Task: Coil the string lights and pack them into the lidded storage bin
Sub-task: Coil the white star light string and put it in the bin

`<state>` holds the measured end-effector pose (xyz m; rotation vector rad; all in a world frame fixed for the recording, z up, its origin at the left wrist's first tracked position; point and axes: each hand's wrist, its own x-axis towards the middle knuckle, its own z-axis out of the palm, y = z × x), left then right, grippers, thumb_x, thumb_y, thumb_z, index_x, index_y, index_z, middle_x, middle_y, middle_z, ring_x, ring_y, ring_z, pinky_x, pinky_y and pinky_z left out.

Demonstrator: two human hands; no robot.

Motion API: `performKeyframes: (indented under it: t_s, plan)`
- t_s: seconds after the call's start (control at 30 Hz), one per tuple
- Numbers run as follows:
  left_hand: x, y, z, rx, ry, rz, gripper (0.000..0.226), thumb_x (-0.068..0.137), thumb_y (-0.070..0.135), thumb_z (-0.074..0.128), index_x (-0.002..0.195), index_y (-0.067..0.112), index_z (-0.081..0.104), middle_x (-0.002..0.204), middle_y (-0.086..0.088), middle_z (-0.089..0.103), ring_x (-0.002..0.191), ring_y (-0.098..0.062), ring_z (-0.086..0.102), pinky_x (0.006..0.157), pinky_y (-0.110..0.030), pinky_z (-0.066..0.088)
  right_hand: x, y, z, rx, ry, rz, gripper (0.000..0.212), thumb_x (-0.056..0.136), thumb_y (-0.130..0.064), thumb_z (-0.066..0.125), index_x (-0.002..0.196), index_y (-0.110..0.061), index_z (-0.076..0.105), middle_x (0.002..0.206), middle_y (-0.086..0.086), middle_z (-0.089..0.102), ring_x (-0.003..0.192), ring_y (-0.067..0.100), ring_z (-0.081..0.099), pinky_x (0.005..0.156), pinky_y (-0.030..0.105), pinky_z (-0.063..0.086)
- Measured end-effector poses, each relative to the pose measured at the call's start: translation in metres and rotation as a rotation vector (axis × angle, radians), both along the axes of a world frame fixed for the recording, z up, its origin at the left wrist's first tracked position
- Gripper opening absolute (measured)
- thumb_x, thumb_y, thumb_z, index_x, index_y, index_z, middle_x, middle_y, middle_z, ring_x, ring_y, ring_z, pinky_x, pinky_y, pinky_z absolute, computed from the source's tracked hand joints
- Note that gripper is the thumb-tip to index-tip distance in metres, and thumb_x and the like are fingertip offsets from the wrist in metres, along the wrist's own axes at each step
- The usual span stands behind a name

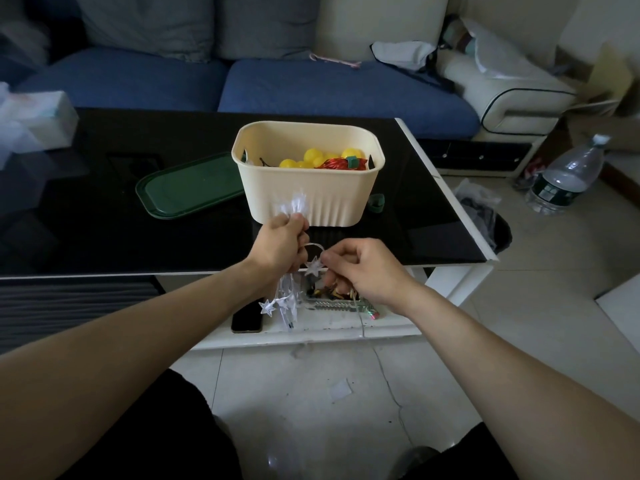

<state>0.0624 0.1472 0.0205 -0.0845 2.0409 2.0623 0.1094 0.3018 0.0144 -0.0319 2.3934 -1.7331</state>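
Both hands' fingers curled around the star string lights (314, 266), left hand (281, 244) bunching, right hand (363, 268) pinching

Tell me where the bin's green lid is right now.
In the head view, the green lid lies flat on the black table, just left of the open cream bin.

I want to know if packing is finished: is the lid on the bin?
No, the green lid lies flat on the table left of the open bin.
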Motion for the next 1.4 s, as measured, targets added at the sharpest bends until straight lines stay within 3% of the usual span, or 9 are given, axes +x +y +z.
performKeyframes:
  t_s: [0.13,0.3,0.4,0.5,0.67,0.83,1.0,1.23,1.4]
  plan:
    - [0.0,0.001,-0.003,-0.022,0.01,-0.008,0.028,0.105,0.022,0.036,0.08,0.015,0.046,0.062,0.0,0.039,0.046,-0.014,0.033,0.042,-0.022,0.023,-0.001,0.001,0.003,-0.056,0.051,-0.117,0.013,0.095,-0.014,0.068,0.093,-0.003,0.071,0.073,0.01,0.075,0.053,0.018,0.062,0.053,0.028,0.053]
    - [0.003,0.004,-0.003,-0.037,-0.008,-0.06,0.026,0.104,0.02,0.037,0.081,0.015,0.047,0.062,-0.001,0.042,0.044,-0.015,0.036,0.043,-0.021,0.024,-0.001,0.001,0.006,-0.15,0.079,-0.255,0.009,0.087,-0.003,0.075,0.096,-0.005,0.074,0.078,0.011,0.077,0.065,0.022,0.075,0.061,0.031,0.061]
    - [0.005,0.007,-0.005,-0.029,-0.029,-0.095,0.027,0.105,0.021,0.038,0.081,0.013,0.048,0.062,-0.002,0.042,0.046,-0.017,0.036,0.044,-0.023,0.026,-0.001,-0.001,0.005,-0.146,0.152,-0.305,0.009,0.086,-0.005,0.077,0.095,-0.008,0.075,0.077,0.008,0.077,0.074,0.021,0.076,0.062,0.028,0.06]
    - [0.006,0.011,-0.004,-0.015,-0.034,-0.115,0.029,0.106,0.021,0.038,0.081,0.01,0.049,0.063,-0.005,0.043,0.047,-0.02,0.039,0.046,-0.026,0.03,-0.002,-0.003,0.003,-0.138,0.219,-0.357,0.009,0.085,-0.009,0.079,0.088,-0.013,0.072,0.076,0.005,0.077,0.077,0.024,0.076,0.068,0.034,0.062]
    - [0.011,0.016,-0.004,-0.007,-0.027,-0.161,0.04,0.107,0.018,0.035,0.073,0.004,0.05,0.061,-0.01,0.048,0.045,-0.024,0.044,0.047,-0.029,0.036,-0.001,-0.006,0.001,-0.097,0.271,-0.363,0.016,0.082,-0.016,0.084,0.092,-0.016,0.071,0.08,-0.002,0.078,0.075,0.008,0.074,0.075,0.026,0.061]
    - [0.012,0.018,-0.007,-0.027,-0.019,-0.173,0.041,0.107,0.016,0.034,0.072,0.003,0.05,0.059,-0.01,0.049,0.04,-0.021,0.044,0.041,-0.023,0.035,-0.003,-0.008,-0.007,-0.075,0.246,-0.398,0.011,0.083,-0.019,0.083,0.087,-0.022,0.073,0.076,-0.002,0.077,0.071,0.011,0.074,0.07,0.029,0.06]
    - [0.012,0.019,-0.009,-0.039,-0.011,-0.175,0.036,0.105,0.01,0.031,0.076,0.001,0.051,0.058,-0.011,0.05,0.041,-0.021,0.044,0.042,-0.026,0.036,-0.001,-0.011,-0.008,-0.006,0.284,-0.323,0.008,0.093,-0.016,0.072,0.091,-0.013,0.079,0.068,0.001,0.073,0.07,0.016,0.073,0.075,0.035,0.061]
    - [0.012,0.016,-0.009,-0.046,0.022,-0.186,0.042,0.104,0.01,0.032,0.067,0.002,0.05,0.056,-0.015,0.047,0.041,-0.023,0.044,0.047,-0.028,0.034,-0.002,-0.014,-0.005,0.123,0.299,-0.294,0.007,0.093,-0.011,0.069,0.092,-0.012,0.076,0.068,-0.006,0.07,0.06,0.003,0.067,0.06,0.017,0.053]
    - [0.014,0.015,-0.008,-0.074,0.023,-0.243,0.041,0.105,0.016,0.034,0.066,0.007,0.045,0.054,-0.009,0.044,0.041,-0.017,0.038,0.046,-0.026,0.027,-0.001,-0.015,0.0,0.078,0.176,-0.38,0.018,0.092,-0.025,0.073,0.086,-0.009,0.067,0.069,0.005,0.073,0.05,0.022,0.068,0.05,0.036,0.059]
